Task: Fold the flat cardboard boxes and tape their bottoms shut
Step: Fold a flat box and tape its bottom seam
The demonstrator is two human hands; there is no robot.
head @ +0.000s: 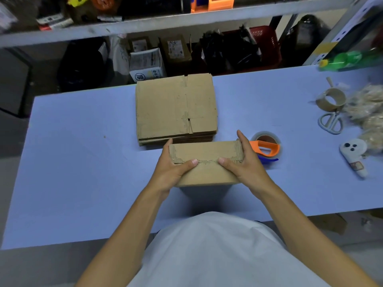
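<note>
Both thumbs pin the box (pixel 207 162) flaps shut: left hand (pixel 174 170) and right hand (pixel 242 164) grip its ends. Keep the seam tight while one hand fetches the tape dispenser (pixel 266 149).

A pale blue table (pixel 83 162) fills the view. At its far right lie a nearly spent tape core (pixel 331 99), white-handled scissors (pixel 331 122), pale fibrous clumps (pixel 365 106) and a green bottle (pixel 348 60). Behind, a shelf (pixel 145 23) holds cluttered goods.
</note>
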